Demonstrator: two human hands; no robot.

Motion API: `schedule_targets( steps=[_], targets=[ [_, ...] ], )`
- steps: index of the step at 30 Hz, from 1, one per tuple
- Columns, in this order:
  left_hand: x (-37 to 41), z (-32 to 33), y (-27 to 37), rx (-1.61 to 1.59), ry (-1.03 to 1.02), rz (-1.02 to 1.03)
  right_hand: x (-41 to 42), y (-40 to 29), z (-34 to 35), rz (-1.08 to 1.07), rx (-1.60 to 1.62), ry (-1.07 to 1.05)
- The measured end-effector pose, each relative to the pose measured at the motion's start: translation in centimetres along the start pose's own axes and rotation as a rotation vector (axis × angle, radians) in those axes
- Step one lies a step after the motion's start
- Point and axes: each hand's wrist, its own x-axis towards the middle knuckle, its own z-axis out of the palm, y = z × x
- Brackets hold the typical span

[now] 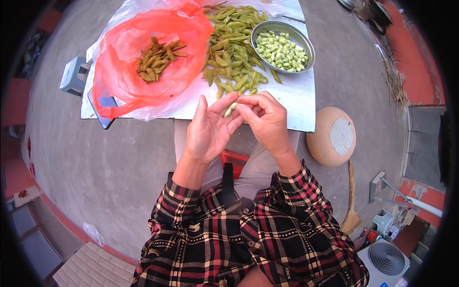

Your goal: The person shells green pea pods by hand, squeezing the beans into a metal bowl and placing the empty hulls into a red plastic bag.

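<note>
Palm up, my left hand (209, 131) has its fingers spread and its thumb apart, just past the table's near edge. Pale green shelled beans (229, 110) show over its fingers; I cannot tell whether they rest on them. My right hand (267, 120) pinches at these beans with thumb and forefinger. Beyond both hands lies a heap of green bean pods (233, 46). A round metal bowl (311, 48) to its right holds many shelled beans (281, 52). On the left, brown-looking pods (157, 59) lie in an open red plastic bag (118, 61).
The white table (290, 97) ends before my knees. A phone (104, 111) overhangs its near-left corner, partly under the bag. A blue-grey stool (73, 76) stands left. Right are a round clay-coloured vessel (324, 143) and a broom (350, 215) on the concrete floor (118, 179).
</note>
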Motion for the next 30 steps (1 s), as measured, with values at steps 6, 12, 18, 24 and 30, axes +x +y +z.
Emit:
schedule_targets(
  steps=[6,12,18,24,30],
  targets=[
    [-0.3,1.0,0.0,0.064,0.009,0.034,0.0,-0.7,-0.2,-0.151,-0.165,-0.025],
    [-0.1,0.3,-0.7,0.376,0.239,0.116,0.0,-0.6,0.0,-0.238,-0.148,-0.023],
    [0.8,0.1,-1.1,0.458,0.258,0.156,0.4,-0.8,-0.2,-0.16,-0.121,-0.025],
    [1.9,0.9,-0.3,0.529,0.235,0.133,0.9,0.8,-0.8,-0.063,-0.057,0.125],
    [7.9,5.2,1.3,0.764,0.12,0.25,1.2,1.8,-1.2,-0.015,-0.049,0.108]
  ],
)
